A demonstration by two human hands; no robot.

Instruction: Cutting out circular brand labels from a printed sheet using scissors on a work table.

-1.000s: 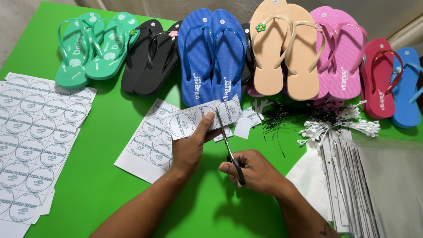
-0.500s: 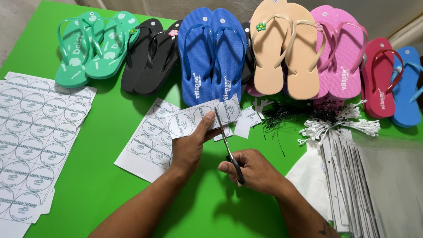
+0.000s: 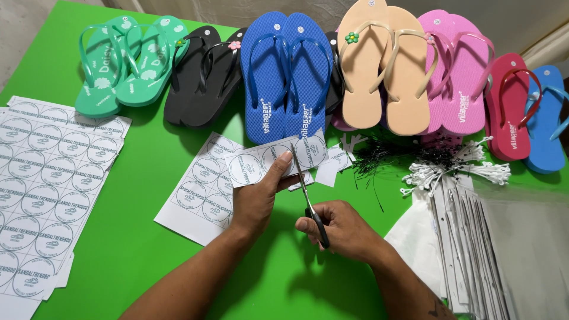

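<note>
Over the bright green tabletop, left hand pinched a white paper strip of round labels; right hand closed around black-handled scissors, blades mid-strip. Few small cut label pieces done; large uncut white label sheets left.

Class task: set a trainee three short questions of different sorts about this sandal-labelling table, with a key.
1. True or false: the left hand holds a paper strip of round labels.
2. Which tool does the right hand work?
A. scissors
B. a stapler
C. a knife
3. Fill in: between the black flip-flops and the beige flip-flops lies the ____ pair.

Key: 1 true; 2 A; 3 blue.
</note>
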